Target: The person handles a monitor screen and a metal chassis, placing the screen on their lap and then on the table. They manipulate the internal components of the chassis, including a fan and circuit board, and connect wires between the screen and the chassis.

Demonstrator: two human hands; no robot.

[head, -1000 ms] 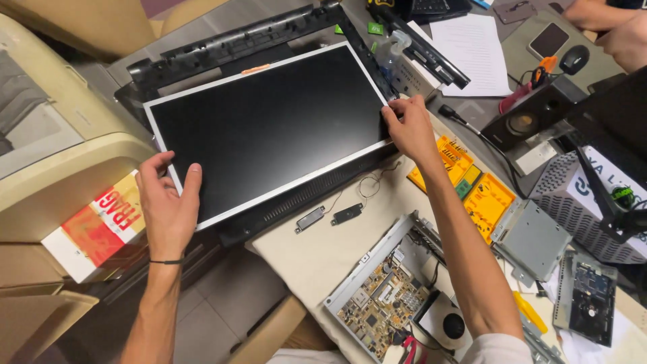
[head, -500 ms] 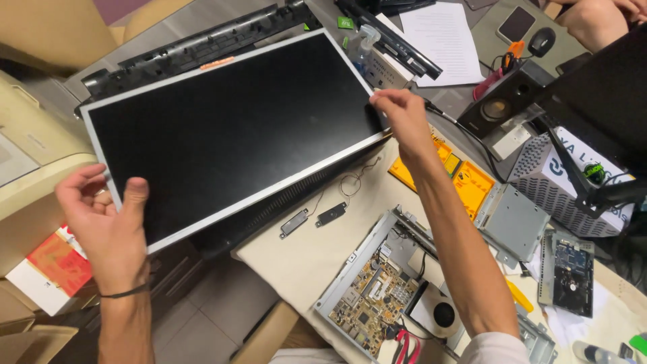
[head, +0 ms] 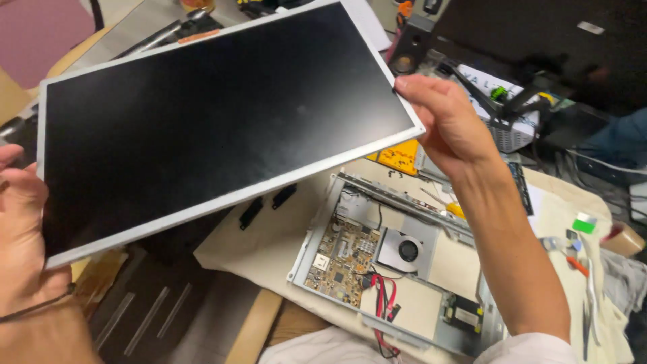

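Note:
A large flat display panel [head: 216,128] with a black face and a thin silver rim is lifted off the table and tilted toward me. My left hand [head: 23,236] grips its left edge, a thin dark band on the wrist. My right hand [head: 448,121] holds its right edge near the lower right corner. Below the panel lies an open metal chassis [head: 391,269] with a brown circuit board, a small round fan and red cables.
Two small black parts [head: 266,204] lie on the cream table by the chassis. A yellow sheet [head: 399,158], a small speaker [head: 408,54], a black stand and loose tools crowd the right side. A dark bezel frame [head: 168,34] lies behind the panel.
Both hands have raised the panel off the black frame and brought it closer to me, tilting it up. The view has swung toward the chassis.

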